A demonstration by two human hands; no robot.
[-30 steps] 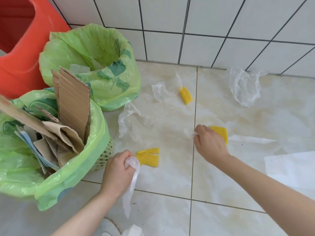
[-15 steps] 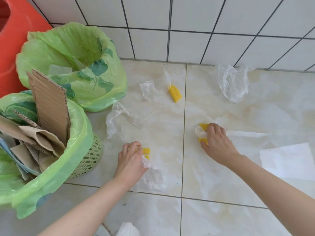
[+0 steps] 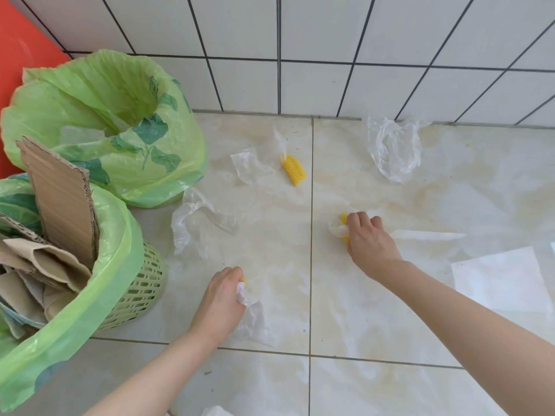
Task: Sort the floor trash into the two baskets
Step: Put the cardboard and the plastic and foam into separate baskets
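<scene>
My left hand [image 3: 220, 298] grips a clear plastic bag [image 3: 253, 319] together with a yellow foam net [image 3: 244, 280] that barely shows past my knuckles. My right hand [image 3: 368, 238] holds crumpled clear plastic [image 3: 336, 229] and a second yellow foam net [image 3: 344, 218] low on the floor. At the left stand two baskets lined with green bags: the near basket [image 3: 141, 289] holds cardboard [image 3: 63, 199], the far basket [image 3: 126, 115] holds clear plastic. On the tiles lie a third yellow net [image 3: 295, 170] and several clear plastic bags [image 3: 195, 220].
A red bin [image 3: 21, 55] stands behind the baskets at the far left. The white tiled wall [image 3: 330, 49] closes the back. White paper sheets [image 3: 501, 280] lie at the right, and another clear bag [image 3: 393, 148] sits by the wall.
My left hand dropped onto the yellow net beside the near basket and closed over it with the plastic. My right hand closed around the other net. The view shifted right.
</scene>
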